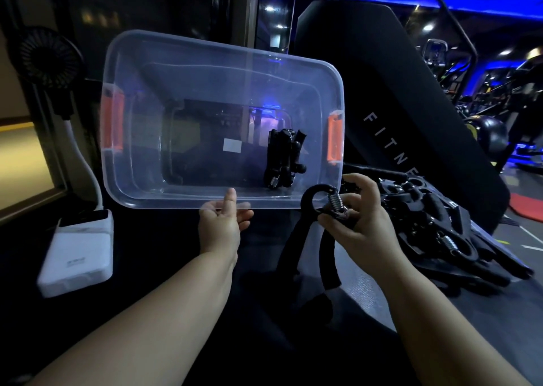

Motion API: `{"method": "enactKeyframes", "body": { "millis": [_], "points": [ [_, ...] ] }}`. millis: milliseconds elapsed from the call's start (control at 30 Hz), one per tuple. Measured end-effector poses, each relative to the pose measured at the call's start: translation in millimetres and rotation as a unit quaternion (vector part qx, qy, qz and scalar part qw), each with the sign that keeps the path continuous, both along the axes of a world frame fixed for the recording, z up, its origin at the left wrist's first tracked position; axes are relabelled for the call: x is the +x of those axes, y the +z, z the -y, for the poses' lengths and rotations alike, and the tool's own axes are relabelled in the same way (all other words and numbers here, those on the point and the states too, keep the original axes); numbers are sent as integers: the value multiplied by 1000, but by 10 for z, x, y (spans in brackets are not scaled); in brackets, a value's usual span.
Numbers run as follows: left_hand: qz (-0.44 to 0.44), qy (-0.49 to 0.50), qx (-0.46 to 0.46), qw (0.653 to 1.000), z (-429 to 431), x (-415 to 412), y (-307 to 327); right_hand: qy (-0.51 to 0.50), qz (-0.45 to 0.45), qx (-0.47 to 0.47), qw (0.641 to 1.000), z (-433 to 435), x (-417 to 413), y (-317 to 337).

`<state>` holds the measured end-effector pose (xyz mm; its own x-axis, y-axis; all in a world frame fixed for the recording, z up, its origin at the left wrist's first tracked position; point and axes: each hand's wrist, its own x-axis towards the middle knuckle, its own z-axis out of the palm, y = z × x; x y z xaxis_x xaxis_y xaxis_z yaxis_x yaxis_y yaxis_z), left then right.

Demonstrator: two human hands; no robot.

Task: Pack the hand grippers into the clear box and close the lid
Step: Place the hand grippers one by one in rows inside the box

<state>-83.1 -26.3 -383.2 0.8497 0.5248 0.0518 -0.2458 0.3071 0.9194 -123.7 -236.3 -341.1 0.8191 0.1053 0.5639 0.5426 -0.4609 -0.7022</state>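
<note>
Left hand [221, 224] pinches the near rim of the clear box [176, 202], tipping it up so the inside faces us. Right hand [361, 218] is clamped on a hand gripper [329, 262] by its spring, just beside the box's near right corner. A few packed grippers [283, 159] sit inside on the right, with the loose pile [440, 227] further right and a white power bank [79, 250] to the left.

- "FITNE": white capitals, widely spaced, running down the black padded panel [367, 71] behind the counter's [164, 239] far right corner. The word runs on past the E, but the rest is hidden.
- White power bank [79, 247], at the left edge of the counter: small grey mark on its top face, too small to read.
- Clear box [141, 165]: pale rectangular sticker [232, 145] on its bottom, with no legible print.
- No numbers or other signs can be read.
</note>
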Motion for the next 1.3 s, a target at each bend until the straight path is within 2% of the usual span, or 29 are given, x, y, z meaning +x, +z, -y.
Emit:
{"method": "enactKeyframes", "body": {
  "millis": [100,200,367,433,567,733,867,933,1033,1133,1300],
  "points": [
    [-2,-7,-6,1000,0,6,7,48,-17,-16,999,3,-43,79],
    [-5,-11,-10,1000,0,13,9,78,-49,-81,992,22,-96,187],
    [-12,-19,-11,1000,-17,15,-5,64,-62,-210,974,31,-62,322],
    [-13,-26,-13,999,-21,11,-6,71,-72,-230,968,-4,-45,378],
    [-12,-37,-35,999,-29,-3,13,44,-26,-211,976,-157,50,455],
    [-4,-59,-54,997,-45,-38,22,-20,16,-54,998,-408,352,624],
    [-5,-65,-56,996,-59,-29,19,-36,22,-14,999,-595,623,745],
    [-8,-63,-60,996,-56,-23,22,-63,25,-27,997,-685,765,773],
    [-9,-54,-87,995,-41,-28,34,-110,11,-109,988,-827,983,745],
    [-24,-38,-75,996,-27,-24,17,-117,-33,-171,978,-921,1184,625],
    [-21,-34,-59,997,-18,2,17,-107,-57,-201,972,-1086,1467,577]
  ]
}}
